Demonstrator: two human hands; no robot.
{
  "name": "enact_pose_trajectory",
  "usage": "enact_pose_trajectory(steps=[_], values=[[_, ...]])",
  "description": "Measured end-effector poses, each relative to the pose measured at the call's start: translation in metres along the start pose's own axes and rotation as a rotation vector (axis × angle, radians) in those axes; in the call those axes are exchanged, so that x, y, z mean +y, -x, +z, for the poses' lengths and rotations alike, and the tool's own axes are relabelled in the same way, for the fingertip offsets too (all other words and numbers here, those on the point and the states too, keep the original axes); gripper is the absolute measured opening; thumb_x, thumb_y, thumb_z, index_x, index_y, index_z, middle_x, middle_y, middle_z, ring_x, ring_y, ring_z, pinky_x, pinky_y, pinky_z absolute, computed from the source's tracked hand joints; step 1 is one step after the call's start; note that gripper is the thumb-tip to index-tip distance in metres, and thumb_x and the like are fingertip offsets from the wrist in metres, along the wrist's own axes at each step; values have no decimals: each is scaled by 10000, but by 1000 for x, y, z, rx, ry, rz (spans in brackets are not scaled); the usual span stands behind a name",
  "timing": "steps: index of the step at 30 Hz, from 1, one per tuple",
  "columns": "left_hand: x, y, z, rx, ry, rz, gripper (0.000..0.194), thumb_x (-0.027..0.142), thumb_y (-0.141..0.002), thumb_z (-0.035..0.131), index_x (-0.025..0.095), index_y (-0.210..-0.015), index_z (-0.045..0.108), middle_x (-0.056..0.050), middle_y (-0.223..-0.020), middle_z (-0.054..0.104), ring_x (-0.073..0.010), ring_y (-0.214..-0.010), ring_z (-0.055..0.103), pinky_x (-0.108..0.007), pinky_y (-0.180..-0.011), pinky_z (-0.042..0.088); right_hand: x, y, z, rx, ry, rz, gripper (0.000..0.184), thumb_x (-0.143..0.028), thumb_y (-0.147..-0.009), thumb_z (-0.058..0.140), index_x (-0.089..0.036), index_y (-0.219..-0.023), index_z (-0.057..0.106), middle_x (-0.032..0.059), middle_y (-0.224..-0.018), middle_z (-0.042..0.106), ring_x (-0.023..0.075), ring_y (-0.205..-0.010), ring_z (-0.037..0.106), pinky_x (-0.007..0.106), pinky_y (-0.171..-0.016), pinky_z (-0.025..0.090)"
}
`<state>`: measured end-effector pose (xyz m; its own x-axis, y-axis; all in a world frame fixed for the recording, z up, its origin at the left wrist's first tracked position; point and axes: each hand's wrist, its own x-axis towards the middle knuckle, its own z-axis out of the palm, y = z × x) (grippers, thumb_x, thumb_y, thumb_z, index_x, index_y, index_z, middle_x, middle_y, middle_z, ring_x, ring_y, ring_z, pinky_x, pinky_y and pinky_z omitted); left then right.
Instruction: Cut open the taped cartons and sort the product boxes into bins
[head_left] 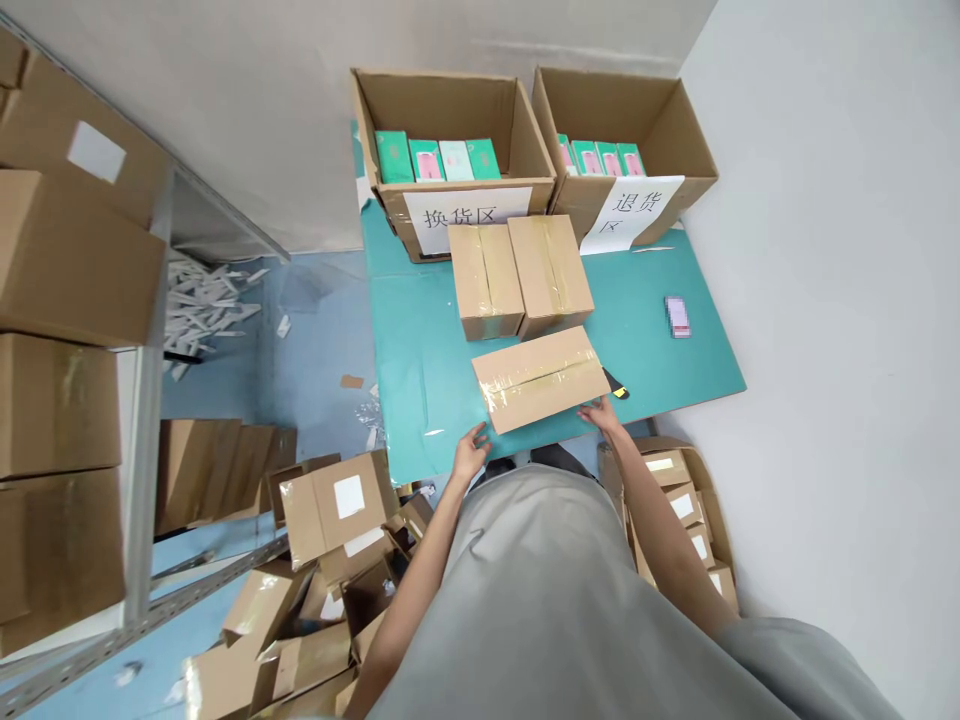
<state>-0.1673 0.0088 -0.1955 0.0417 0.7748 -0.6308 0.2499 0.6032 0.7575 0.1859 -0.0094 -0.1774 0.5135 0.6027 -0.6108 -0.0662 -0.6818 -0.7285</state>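
A taped cardboard box [541, 378] lies at a slant near the front edge of the green table [412, 380]. Just off its lower left corner is my left hand [472, 450], fingers apart and holding nothing. My right hand [599, 412] is at the box's lower right corner with its fingers stretched out; whether they touch the cardboard I cannot tell. A black and yellow utility knife [616, 384] lies beside that corner, partly hidden by the box. Behind stand two more taped boxes, a left one [486, 275] and a right one [551, 270], side by side.
At the back, a left open carton [457, 100] and a right open carton [630, 100] hold small green boxes and bear paper signs. A phone-like object [677, 316] lies at right. Shelves of cartons [60, 400] stand left; loose boxes [330, 510] crowd the floor.
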Motion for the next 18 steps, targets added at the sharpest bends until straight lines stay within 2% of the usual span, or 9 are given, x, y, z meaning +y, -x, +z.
enact_pose_trajectory(steps=[3,6,10,12,14,16,18], values=[[-1,6,4,-4,2,23,527,118,-788,807,130,-1315,821,-180,-1303,846,-384,-1279,804,-516,-1102,664,8,15,2,8,-19,48,894,-230,-648,850,-296,-1505,604,161,-1517,683,140,-758,771,304,-704,704],[4,9,-4,31,10,57,471,160,-822,788,129,-1290,836,-177,-1296,842,-363,-1259,805,-508,-1108,666,8,33,-4,5,-32,52,920,-295,-651,889,-320,-1528,612,144,-1578,646,154,-797,794,310,-744,708],[18,16,-22,104,43,166,374,253,-886,779,178,-1243,863,-146,-1415,782,-316,-1350,751,-468,-1160,650,-8,51,-17,-6,-22,-106,942,-482,-730,883,-283,-1607,599,169,-1584,669,153,-725,761,335,-704,680],[27,20,-28,161,66,236,344,286,-879,809,194,-1203,879,-145,-1416,757,-321,-1381,727,-472,-1169,646,-20,55,-21,-20,36,-194,925,-551,-769,853,-225,-1606,636,198,-1548,708,138,-643,687,338,-622,633],[33,21,-31,225,86,261,332,299,-851,846,199,-1165,889,-151,-1387,748,-334,-1365,728,-483,-1155,652,-31,55,-22,-56,117,-203,903,-579,-776,842,-188,-1576,693,195,-1497,750,131,-616,617,326,-559,577],[37,20,-30,269,97,215,335,300,-835,860,196,-1152,887,-155,-1358,760,-338,-1345,733,-494,-1167,638,-38,52,-21,-114,182,-165,901,-582,-769,847,-165,-1559,726,180,-1414,795,132,-619,577,314,-535,536],[36,19,-29,286,116,145,336,301,-845,838,193,-1160,876,-151,-1340,787,-333,-1337,736,-514,-1228,587,-40,48,-22,-179,210,-139,911,-597,-783,840,-139,-1562,730,154,-1235,844,131,-598,547,310,-538,513]])
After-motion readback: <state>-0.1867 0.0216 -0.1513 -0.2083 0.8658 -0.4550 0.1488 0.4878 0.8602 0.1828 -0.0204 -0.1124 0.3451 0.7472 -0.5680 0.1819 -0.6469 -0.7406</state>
